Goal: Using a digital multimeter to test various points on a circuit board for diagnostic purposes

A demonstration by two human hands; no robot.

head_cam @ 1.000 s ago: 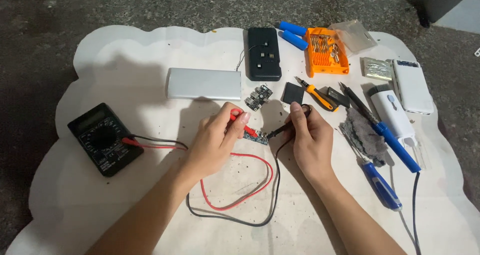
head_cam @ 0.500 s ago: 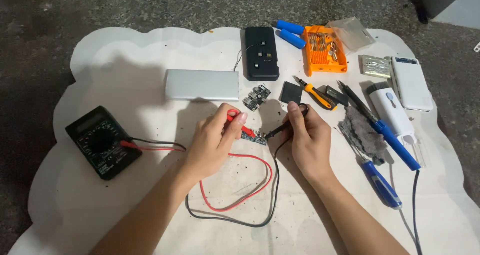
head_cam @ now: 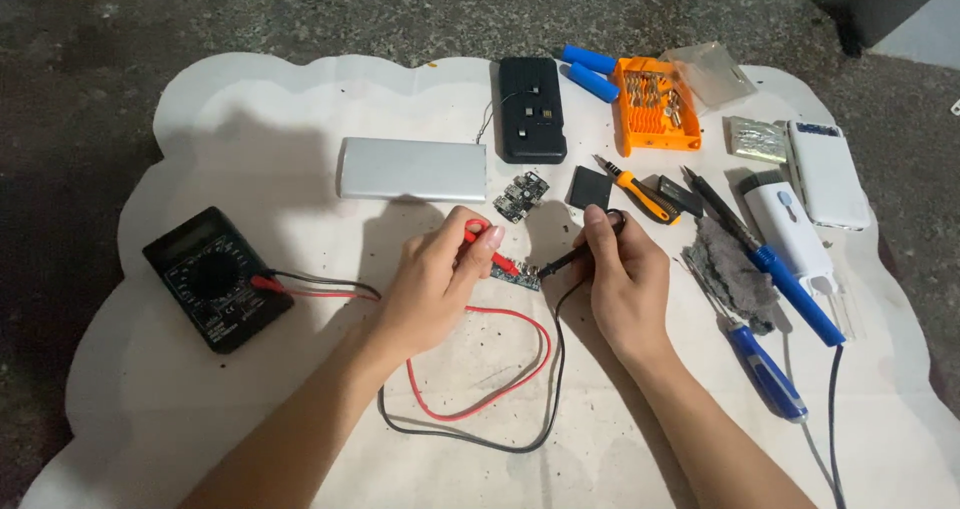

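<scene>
My left hand [head_cam: 435,279] grips a red test probe [head_cam: 492,254], its tip down on a small green circuit board [head_cam: 517,276] lying on the white mat [head_cam: 250,109]. From the other side my right hand [head_cam: 625,274] holds a black test probe [head_cam: 570,259] with its tip touching the same board. Red and black leads [head_cam: 490,399] loop toward me and run left to a black multimeter [head_cam: 217,277].
A silver power bank case [head_cam: 411,169], a second small circuit board [head_cam: 521,197] and a black case [head_cam: 531,122] lie behind the hands. To the right are an orange bit box [head_cam: 655,107], blue cells [head_cam: 590,72], screwdrivers [head_cam: 765,369], a white case [head_cam: 827,174] and a soldering tool [head_cam: 790,289].
Both hands and probes stay on the small board, shifting only slightly. The view has moved a little.
</scene>
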